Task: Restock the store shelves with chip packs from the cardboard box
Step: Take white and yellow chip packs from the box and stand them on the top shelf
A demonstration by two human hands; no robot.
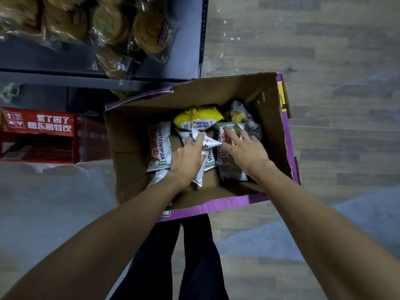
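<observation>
An open cardboard box (pixel 270 100) with purple edges stands on the floor in front of me, holding several chip packs. A yellow pack (pixel 198 118) lies at the back, and a white pack (pixel 159 146) stands at the left. My left hand (pixel 187 161) grips a white chip pack (pixel 204 146) in the middle of the box. My right hand (pixel 246 151) reaches in with fingers spread, resting on a grey-white pack (pixel 227 167) at the right. The dark store shelf (pixel 190 50) stands beyond the box at upper left.
Clear bags of round pastries (pixel 151 33) fill the dark shelf. A red printed carton (pixel 39 126) sits on the floor under the shelf at left. My dark trouser legs (pixel 194 256) are just behind the box. Wood-pattern floor (pixel 335 61) lies to the right.
</observation>
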